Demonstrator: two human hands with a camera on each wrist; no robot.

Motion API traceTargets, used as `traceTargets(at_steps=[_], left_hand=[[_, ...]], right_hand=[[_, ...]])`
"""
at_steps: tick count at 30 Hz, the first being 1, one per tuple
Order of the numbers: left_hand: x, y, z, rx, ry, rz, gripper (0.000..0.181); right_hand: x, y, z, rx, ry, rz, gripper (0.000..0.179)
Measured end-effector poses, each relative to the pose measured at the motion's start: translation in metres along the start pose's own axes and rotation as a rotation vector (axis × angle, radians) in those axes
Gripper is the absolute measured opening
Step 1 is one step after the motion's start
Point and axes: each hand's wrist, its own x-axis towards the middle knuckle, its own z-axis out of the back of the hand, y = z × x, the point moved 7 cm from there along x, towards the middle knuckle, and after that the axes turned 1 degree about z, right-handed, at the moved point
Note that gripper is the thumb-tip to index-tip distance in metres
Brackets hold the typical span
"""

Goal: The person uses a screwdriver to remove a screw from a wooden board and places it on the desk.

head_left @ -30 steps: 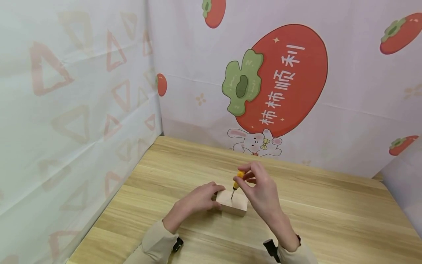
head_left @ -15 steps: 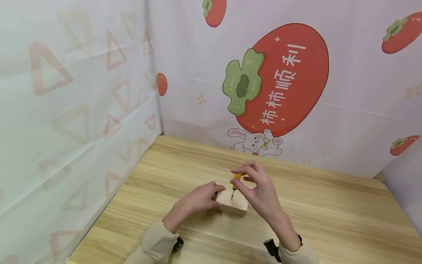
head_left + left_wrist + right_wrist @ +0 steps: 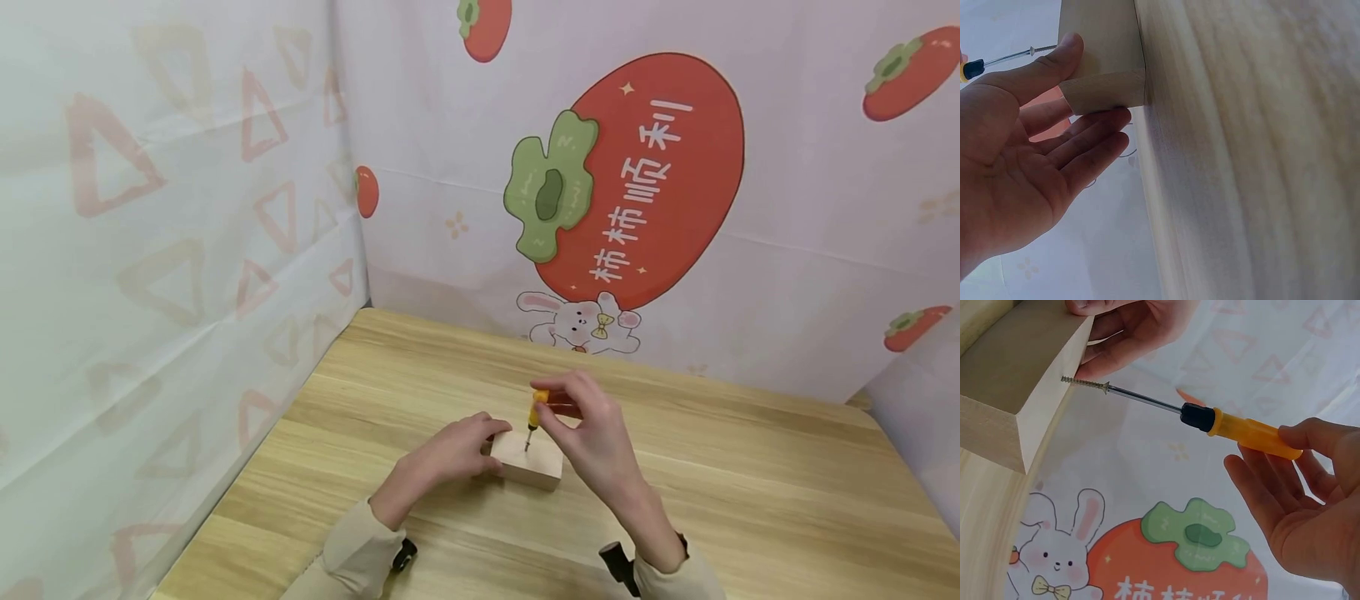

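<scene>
A pale wooden block (image 3: 534, 469) lies flat on the table, and my left hand (image 3: 457, 450) grips its left end between thumb and fingers. A screw (image 3: 1088, 383) stands upright in the block's top face, most of its thread still showing. The tip of a yellow-handled screwdriver (image 3: 1254, 434) meets the screw head. My right hand (image 3: 595, 429) pinches the end of that handle between thumb and fingertips. In the left wrist view, the thumb (image 3: 1063, 57) presses on the block's top face while the other fingers lie along its far side.
The wood-grain table (image 3: 720, 500) stretches around the block. A printed cloth (image 3: 435, 250) with persimmons and a rabbit hangs behind it, and another cloth (image 3: 217, 350) with triangles hangs on the left.
The right hand's fingers have shifted round the screwdriver handle, extending and curling again. The left hand and the block hold their place.
</scene>
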Motion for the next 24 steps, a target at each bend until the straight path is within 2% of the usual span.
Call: traceTargets(at_steps=[4, 11, 19, 24], left_hand=[[-0.0007, 0.0014, 0.0006, 0.001, -0.003, 0.001, 0.055], [-0.0010, 0.0001, 0.0021, 0.003, 0.004, 0.000, 0.054], [-0.0013, 0.0000, 0.0039, 0.005, 0.007, 0.008, 0.055], [-0.0018, -0.0018, 0.0032, 0.008, 0.011, -0.002, 0.054]], right_hand=[[0.0003, 0.0000, -0.0014, -0.016, -0.002, -0.004, 0.030], [-0.0008, 0.0007, 0.0040, -0.079, -0.072, -0.015, 0.030], [0.0015, -0.0006, -0.0007, -0.018, -0.037, 0.008, 0.034], [0.0010, -0.0016, -0.0045, -0.042, -0.022, 0.001, 0.033]])
